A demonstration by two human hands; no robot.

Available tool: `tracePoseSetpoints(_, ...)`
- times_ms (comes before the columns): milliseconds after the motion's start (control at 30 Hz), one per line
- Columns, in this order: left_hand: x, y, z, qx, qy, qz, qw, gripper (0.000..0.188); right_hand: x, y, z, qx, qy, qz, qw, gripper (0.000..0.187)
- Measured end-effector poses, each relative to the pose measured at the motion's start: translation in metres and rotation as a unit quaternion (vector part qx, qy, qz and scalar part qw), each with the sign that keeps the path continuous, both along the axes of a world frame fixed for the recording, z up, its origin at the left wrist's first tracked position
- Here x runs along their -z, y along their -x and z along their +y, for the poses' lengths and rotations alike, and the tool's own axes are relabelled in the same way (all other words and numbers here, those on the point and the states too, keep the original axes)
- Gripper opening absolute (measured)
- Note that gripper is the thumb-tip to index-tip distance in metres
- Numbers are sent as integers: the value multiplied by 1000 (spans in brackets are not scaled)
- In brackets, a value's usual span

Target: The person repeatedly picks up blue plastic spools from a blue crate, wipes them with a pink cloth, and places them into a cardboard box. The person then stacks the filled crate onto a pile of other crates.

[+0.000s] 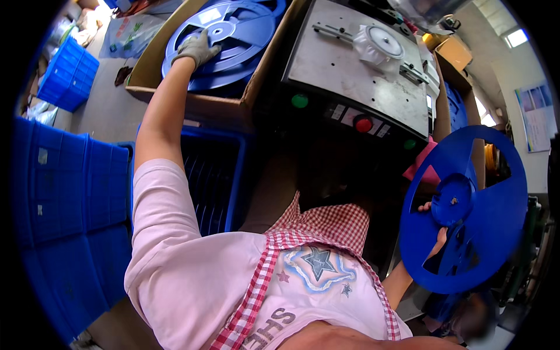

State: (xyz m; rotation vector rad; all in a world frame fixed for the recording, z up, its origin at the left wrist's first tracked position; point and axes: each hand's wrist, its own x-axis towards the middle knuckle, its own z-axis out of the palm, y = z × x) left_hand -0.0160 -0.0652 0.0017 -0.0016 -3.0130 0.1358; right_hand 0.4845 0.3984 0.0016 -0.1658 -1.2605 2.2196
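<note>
- The right hand (436, 233) is closest, its grip clamped on a large blue reel (466, 210) held upright at the person's right side; only thumb and fingertips pinch through a spoke opening (a thin hold), so the reel could swing or slip out.
- Farther off, the gloved left hand (197, 49) lies flat on the top blue reel in the box (224, 44), fingers spread, closed on nothing; a one-handed lift might drag the reel beneath or catch the cardboard box (153, 73) wall.
- The grey machine (356, 76) stands just beside the box.
</note>
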Motion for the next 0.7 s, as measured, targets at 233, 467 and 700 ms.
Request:
tracePoseSetpoints(233,-39,-25,-6,-23,-110,38,993,71,-1,-2,3,-10,39,29,999,57)
tracePoseSetpoints(467,-71,-210,68,287,-689,51,664,76,-41,56,-47,-92,43,91,991,48)
tracePoseSetpoints(700,-37,-353,204,222,-871,-74,432,69,-35,115,-114,-132,-248,-2,960,58)
